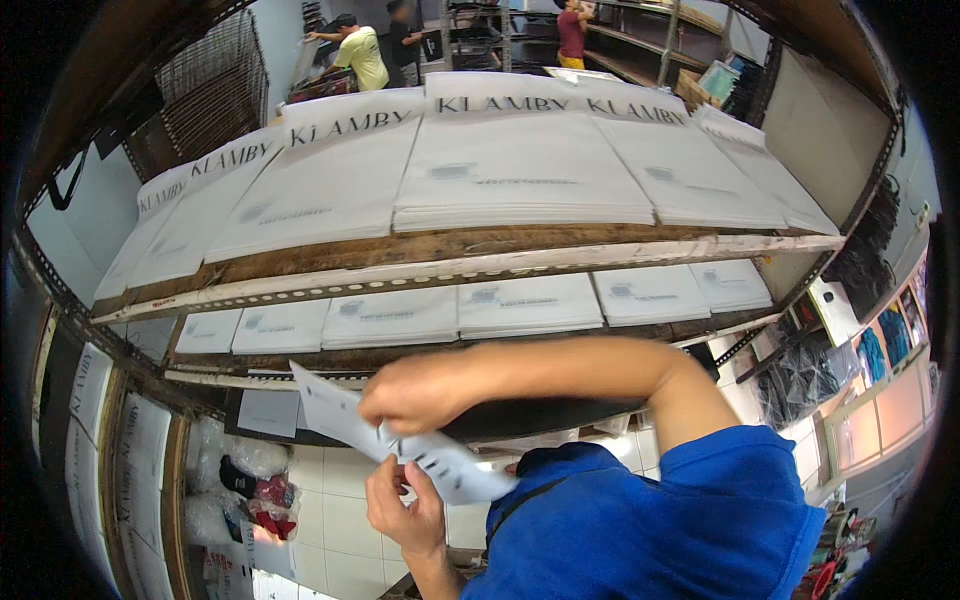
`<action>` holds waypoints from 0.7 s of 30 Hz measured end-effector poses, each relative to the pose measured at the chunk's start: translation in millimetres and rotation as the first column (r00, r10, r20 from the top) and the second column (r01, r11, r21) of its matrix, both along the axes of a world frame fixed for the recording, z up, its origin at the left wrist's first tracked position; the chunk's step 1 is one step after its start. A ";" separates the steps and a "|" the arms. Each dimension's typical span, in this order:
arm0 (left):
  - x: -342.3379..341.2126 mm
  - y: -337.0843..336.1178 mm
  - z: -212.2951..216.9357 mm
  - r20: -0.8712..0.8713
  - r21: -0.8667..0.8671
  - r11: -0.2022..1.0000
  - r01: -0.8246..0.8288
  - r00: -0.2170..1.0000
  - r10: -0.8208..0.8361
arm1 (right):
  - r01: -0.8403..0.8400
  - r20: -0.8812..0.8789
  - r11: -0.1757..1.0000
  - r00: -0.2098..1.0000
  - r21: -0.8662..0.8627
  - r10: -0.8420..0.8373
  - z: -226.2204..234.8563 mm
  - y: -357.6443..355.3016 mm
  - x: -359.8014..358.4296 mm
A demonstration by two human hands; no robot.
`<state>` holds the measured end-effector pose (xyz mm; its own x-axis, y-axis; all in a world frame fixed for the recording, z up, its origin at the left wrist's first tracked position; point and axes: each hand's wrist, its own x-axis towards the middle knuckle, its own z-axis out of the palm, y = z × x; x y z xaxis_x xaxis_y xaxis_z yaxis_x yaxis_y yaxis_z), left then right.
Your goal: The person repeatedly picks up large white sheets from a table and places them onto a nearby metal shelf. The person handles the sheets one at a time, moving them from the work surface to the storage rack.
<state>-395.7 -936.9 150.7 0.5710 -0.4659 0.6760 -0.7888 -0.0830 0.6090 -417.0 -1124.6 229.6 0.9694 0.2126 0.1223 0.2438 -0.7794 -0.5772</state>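
Note:
A white printed sheet [450, 462], perhaps a flat bag, hangs tilted in front of the lower shelf, with a row of dark marks across it. My right hand [415, 392] reaches over from the right with curled fingers and grips its upper part. Just below, my left hand [405, 508] comes up from the lower edge, its fingers and thumb bent together at the sheet's near edge. Between the two hands a small pale strip or fold shows, too blurred to make out.
Stacks of white printed bags [525, 170] fill the upper shelf [470, 262]; more stacks [395, 318] lie on the lower one. At left stand further stacks [142, 450] and clear plastic bundles [255, 455]. Several people work beyond the rack, one in a yellow shirt [362, 58].

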 end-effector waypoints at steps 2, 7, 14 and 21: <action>-6.3 1.4 7.9 0.074 -0.131 0.991 0.023 0.997 -0.013 | 0.096 0.062 0.990 0.994 -0.102 -0.090 52.9 -22.1 -46.2; -7.8 13.6 11.2 0.100 -0.292 0.956 -0.032 0.993 0.064 | 0.484 0.207 0.812 0.875 -0.327 -0.438 185.1 -59.7 -171.6; -19.4 -17.9 -15.0 0.025 -0.072 0.976 -0.206 0.978 0.208 | 0.836 0.256 0.065 0.240 -0.545 -0.937 306.0 -123.0 -268.1; -93.2 -71.8 -31.8 -0.078 0.008 0.981 -0.196 0.977 0.196 | 0.745 0.385 0.100 0.449 -0.659 -0.806 270.2 -334.2 -343.1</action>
